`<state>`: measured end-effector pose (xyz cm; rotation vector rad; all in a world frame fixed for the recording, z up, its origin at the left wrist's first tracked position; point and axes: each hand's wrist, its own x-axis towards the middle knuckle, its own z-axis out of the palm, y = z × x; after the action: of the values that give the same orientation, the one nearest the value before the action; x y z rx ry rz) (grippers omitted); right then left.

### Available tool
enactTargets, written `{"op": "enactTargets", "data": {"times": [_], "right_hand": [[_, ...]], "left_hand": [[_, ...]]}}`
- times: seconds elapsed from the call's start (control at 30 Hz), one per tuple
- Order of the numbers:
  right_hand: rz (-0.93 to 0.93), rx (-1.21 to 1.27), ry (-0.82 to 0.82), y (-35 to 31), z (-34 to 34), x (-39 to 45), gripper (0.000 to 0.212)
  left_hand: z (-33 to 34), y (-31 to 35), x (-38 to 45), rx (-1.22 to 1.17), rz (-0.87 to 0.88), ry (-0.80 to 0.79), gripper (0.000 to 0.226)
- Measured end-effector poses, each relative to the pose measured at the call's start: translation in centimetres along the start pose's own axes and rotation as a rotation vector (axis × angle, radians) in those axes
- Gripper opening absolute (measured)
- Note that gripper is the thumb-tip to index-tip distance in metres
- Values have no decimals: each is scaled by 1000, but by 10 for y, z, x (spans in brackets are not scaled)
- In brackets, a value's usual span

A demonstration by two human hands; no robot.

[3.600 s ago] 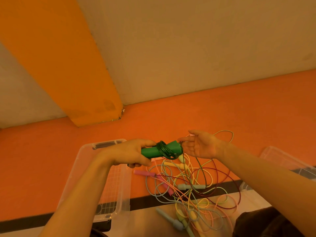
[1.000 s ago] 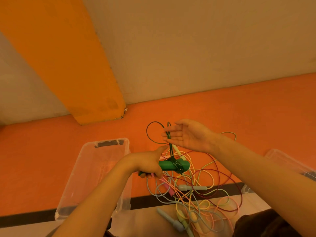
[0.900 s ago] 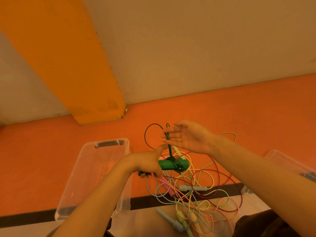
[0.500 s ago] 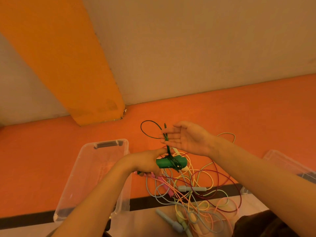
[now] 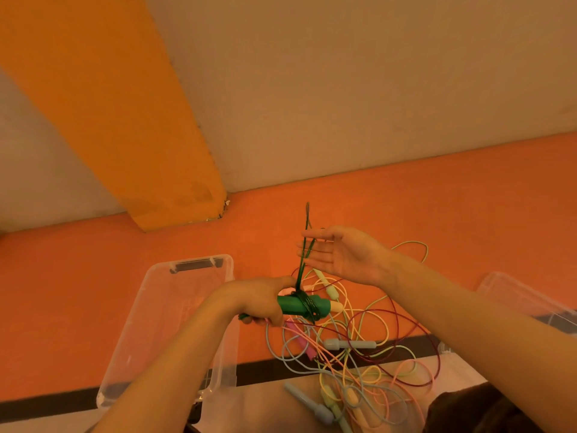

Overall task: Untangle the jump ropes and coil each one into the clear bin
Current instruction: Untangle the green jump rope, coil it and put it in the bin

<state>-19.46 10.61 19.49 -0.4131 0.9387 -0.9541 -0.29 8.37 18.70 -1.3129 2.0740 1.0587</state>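
Hands split the work: your left hand [image 5: 259, 303] grips the green handles [image 5: 301, 305] so your right hand [image 5: 340, 254], fingers straight, can guide the dark cord [image 5: 303, 260] at 12 o'clock. Clear bin [image 5: 150, 307] waits at 9 o'clock.

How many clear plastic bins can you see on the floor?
2. One clear bin lies left of the rope tangle, under the left forearm. A second bin shows partly at the right edge, behind the right forearm.

clear bin [image 5: 175, 307] left | tangled ropes [image 5: 349, 354] right of it, on floor | second bin [image 5: 530, 301] far right
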Motion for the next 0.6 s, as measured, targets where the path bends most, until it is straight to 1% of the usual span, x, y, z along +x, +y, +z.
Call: {"op": "enactTargets", "data": {"times": [0.23,0.33,0.4,0.5,0.6], "right_hand": [[62,-94,51,4,-9,4,35],[94,-123,61,5,-12,6,38],[100,-173,60,6,-12,6,34],[85,-366,72,7,-13,5,29],[35,-696,84,10,-16,6,31]], "left_hand": [[-2,-4,-3,87,-93,23,73],[-4,0,-7,116,-99,60,72],[-4,2,-9,131,-101,72,71],[-4,0,-8,136,-111,79,72],[-5,-2,-8,119,-119,79,72]]}}
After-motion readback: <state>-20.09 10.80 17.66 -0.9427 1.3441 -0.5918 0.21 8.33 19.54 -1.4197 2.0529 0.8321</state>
